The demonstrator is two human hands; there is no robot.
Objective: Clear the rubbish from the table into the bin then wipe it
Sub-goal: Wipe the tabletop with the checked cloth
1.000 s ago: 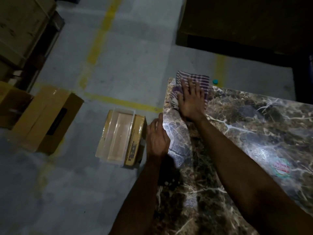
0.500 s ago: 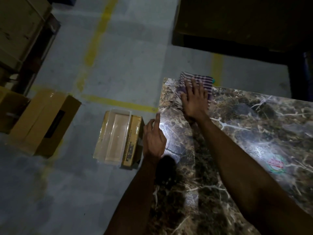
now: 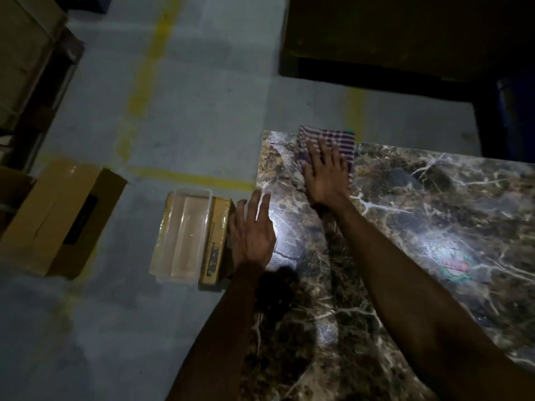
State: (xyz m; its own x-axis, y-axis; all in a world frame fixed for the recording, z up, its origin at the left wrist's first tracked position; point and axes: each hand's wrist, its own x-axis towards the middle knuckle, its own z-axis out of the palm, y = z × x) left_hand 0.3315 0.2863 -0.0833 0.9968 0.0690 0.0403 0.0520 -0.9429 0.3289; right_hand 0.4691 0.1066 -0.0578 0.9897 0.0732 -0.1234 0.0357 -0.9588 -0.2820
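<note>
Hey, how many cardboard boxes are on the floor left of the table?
2. A large box lies at the far left; a small box, with a clear tray on it, sits beside the left hand. Dim edges may hide more.

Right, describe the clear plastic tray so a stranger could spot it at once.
Start at the marble table and look down past its left edge to the grey floor. There the clear plastic tray lies on a flat yellow box, just beyond the left hand. Unlike the brown cartons nearby, it is see-through.
</note>
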